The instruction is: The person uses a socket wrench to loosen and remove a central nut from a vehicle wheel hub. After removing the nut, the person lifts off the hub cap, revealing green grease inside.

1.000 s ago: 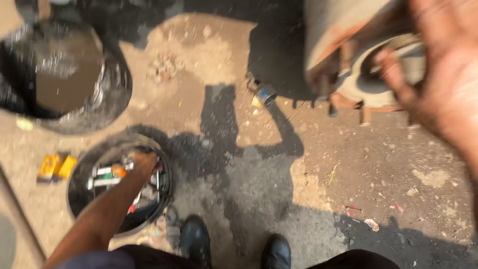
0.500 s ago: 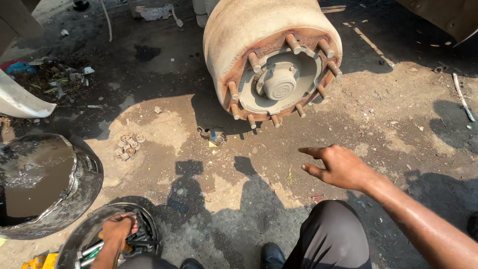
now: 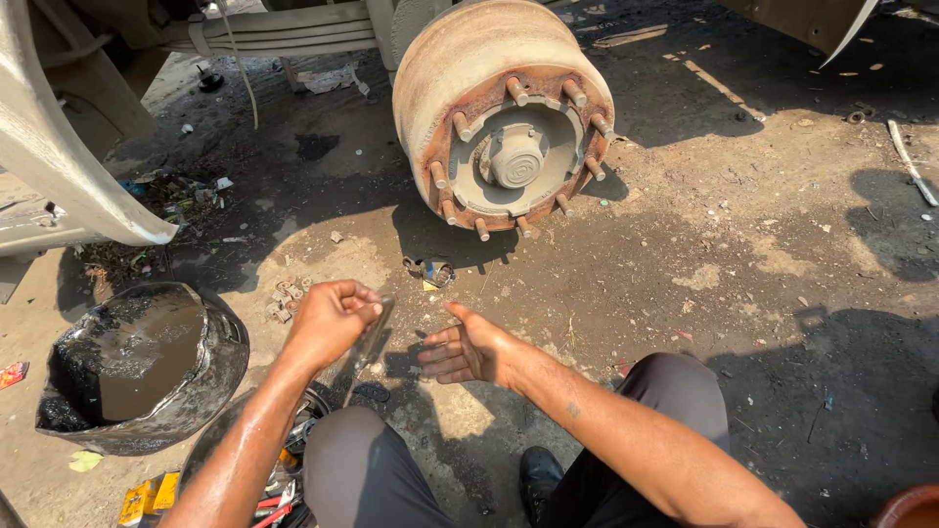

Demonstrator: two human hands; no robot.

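Clenched in a fist, the left hand (image 3: 331, 318) holds a slim metal tool (image 3: 370, 342) that slants down and away from the knuckles; motion blur smears it, so it may be a wrench or a flat bar, but I cannot tell which. Just beside it, the right hand (image 3: 471, 350) is open and holds nothing, palm turned toward the tool, fingers spread and thumb raised, close to the tool's shaft but not touching it. Both hands hang above the dirt ground (image 3: 743, 293), over the person's bent knees in dark grey trousers (image 3: 372, 469). One black shoe (image 3: 538, 476) shows between the legs.

Toward the top edge of the ground, straight ahead of the hands, stands a large rusty wheel hub and brake drum (image 3: 504, 112), its ring of studs facing the camera around a grey centre cap. A small cluster of nuts (image 3: 286, 296) lies on the ground just left of the left hand, and another small metal piece (image 3: 432, 271) lies in the drum's shadow. At the left edge sits a black tub (image 3: 210, 376) made of cut tyre, filled with murky brown liquid. Near the bottom left corner, a second round container (image 3: 220, 445) holds assorted hand tools with red and yellow handles. A pale curved fender (image 3: 59, 166) arcs across the upper left corner.
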